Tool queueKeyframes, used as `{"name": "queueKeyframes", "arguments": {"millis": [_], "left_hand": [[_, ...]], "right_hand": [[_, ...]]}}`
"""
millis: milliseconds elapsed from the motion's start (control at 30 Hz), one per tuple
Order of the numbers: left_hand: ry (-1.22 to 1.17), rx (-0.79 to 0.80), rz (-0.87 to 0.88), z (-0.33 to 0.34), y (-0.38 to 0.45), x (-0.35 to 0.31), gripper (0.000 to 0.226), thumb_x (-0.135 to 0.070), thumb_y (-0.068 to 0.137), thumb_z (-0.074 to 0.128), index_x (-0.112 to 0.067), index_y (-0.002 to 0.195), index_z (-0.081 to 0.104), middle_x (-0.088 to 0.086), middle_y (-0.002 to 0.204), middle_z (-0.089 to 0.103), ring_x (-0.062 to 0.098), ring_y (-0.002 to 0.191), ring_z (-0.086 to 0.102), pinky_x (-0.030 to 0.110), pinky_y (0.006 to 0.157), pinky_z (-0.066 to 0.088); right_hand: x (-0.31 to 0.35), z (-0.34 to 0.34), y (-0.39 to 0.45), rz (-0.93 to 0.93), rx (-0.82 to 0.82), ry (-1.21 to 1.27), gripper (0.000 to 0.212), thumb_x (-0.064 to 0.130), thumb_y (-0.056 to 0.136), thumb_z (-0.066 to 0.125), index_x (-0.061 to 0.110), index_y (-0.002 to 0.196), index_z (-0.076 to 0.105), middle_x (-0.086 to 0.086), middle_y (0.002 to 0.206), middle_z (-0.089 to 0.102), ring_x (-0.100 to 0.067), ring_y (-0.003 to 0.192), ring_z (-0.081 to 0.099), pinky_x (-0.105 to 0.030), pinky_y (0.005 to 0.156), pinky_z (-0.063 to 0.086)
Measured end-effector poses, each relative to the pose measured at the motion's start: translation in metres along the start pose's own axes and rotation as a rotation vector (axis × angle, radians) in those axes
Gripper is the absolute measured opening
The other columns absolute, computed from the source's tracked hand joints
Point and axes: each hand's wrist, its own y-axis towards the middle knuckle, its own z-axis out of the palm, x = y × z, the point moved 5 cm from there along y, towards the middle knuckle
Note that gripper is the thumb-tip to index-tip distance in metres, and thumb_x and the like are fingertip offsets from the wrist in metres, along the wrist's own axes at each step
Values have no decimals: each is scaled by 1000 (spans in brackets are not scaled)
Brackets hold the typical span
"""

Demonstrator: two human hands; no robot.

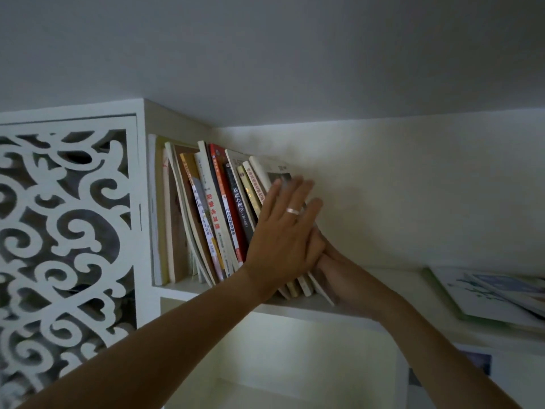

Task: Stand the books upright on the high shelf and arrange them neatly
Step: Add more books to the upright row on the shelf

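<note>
Several books (218, 214) stand in a row on the high white shelf (298, 307), against the cabinet's side on the left. The leftmost stand upright; the others lean to the left. My left hand (283, 231), a ring on one finger, lies flat with straight fingers against the cover of the rightmost leaning book (275, 169). My right hand (330, 261) sits just behind and below it, near the lower edge of that book; its fingers are mostly hidden by the left hand.
A white cabinet door with cut-out scrollwork (67, 231) fills the left. Flat books or booklets (489, 296) lie stacked at the shelf's right end. The wall is close behind and the ceiling close above. A lower compartment opens beneath the shelf.
</note>
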Motion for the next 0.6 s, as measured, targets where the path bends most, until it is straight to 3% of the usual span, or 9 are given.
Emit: {"name": "queueKeyframes", "arguments": {"millis": [67,167,233,300,333,400,467,533,600], "left_hand": [[100,131,27,7,-2,1,41,-33,99,42,-12,99,78,10,104,75,28,121,61,55,127,15],[180,197,2,8,-2,2,47,-36,101,37,-14,86,76,8,81,72,26,105,63,55,126,16],[194,210,1,9,-2,2,46,-36,100,37,-13,86,74,8,80,71,27,102,62,56,124,19],[221,230,-3,7,-2,1,45,-36,100,38,-12,87,74,9,82,72,27,103,62,58,122,21],[263,259,-9,6,0,-1,45,-37,100,38,-12,90,75,9,85,73,29,105,62,59,122,21],[401,421,-38,6,7,-12,47,-39,101,35,-13,96,75,9,92,74,32,113,61,63,123,14],[545,647,-67,13,18,-31,44,-40,104,36,-19,94,74,4,95,72,34,121,58,69,123,0],[633,837,-73,27,29,-55,41,-42,105,37,-25,89,71,1,100,71,36,125,55,75,118,-10],[595,968,-104,43,38,-77,39,-40,104,36,-25,102,72,7,116,69,39,127,53,77,115,-9]], "right_hand": [[-8,-3,6,-6,-81,-125,48,80,89,24,69,135,30,29,146,42,10,139,35,-27,118,30],[-12,3,6,15,-69,-248,50,61,103,20,53,152,14,13,146,41,-9,143,35,-38,118,32],[-6,2,1,17,-90,-319,47,52,107,22,49,153,17,-2,144,53,-23,136,50,-44,111,43],[-3,-6,-5,56,-100,-435,44,48,109,28,42,152,33,-10,122,67,-28,111,65,-41,94,52],[-1,-13,-10,69,-122,-519,38,44,108,35,35,142,48,-8,111,71,-26,100,68,-38,86,53],[3,-37,-24,86,-226,-690,27,37,102,50,21,104,71,-3,94,72,-24,85,68,-32,72,53],[8,-71,-42,109,-396,-792,25,32,99,56,17,90,74,-1,83,70,-23,75,67,-28,67,51],[14,-112,-64,143,-553,-909,25,30,99,55,15,93,73,-5,81,70,-24,68,63,-29,65,51],[15,-153,-88,256,-626,-1061,28,34,101,51,13,99,70,-9,90,68,-27,77,61,-33,71,52]]}}
